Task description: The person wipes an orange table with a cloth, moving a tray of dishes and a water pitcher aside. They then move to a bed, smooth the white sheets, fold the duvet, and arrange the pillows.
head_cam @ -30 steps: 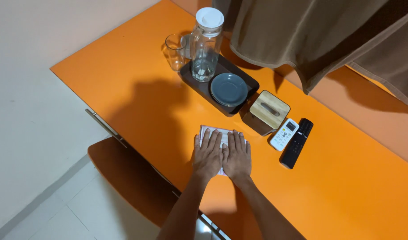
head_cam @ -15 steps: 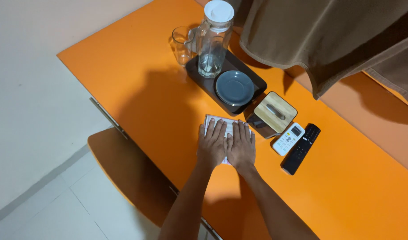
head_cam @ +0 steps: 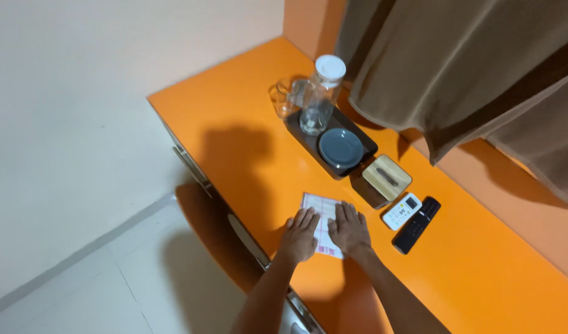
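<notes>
- Orange desk (head_cam: 247, 124) fills the view, long glossy top along an orange wall, pale floor at left.
- White paper sheet (head_cam: 321, 213) with pink grid lines lies flat on the desk near its front edge, just ahead of the person.
- left hand (head_cam: 299, 235) rests palm down on the sheet's left part, fingers straight and close together, gripping nothing.
- right hand (head_cam: 349, 227) lies palm down on the sheet's right part, fingers slightly spread, flat, gripping nothing.
- Both hands sit side by side, nearly touching, thumbs toward each other; sheet's far edge and a near corner show past them.
- Dark tray (head_cam: 302, 133) sits further back on the desk, well apart from the hands.
- Grey plate (head_cam: 341, 148) lies on the near end of the tray.
- Clear glass bottle (head_cam: 320, 96) with a white lid stands upright on the far end of the tray.
- Glass mug (head_cam: 285, 98) stands just beside the bottle, at the tray's far end; cannot tell if on tray or desk.
- Box with wooden lid (head_cam: 386, 179) sits just beside the tray, right of the plate.
- White remote (head_cam: 401, 211) and black remote (head_cam: 416, 224) lie side by side, touching, right of the hands, near the box.
- Brown curtain (head_cam: 457, 68) hangs over the desk's back right.
</notes>
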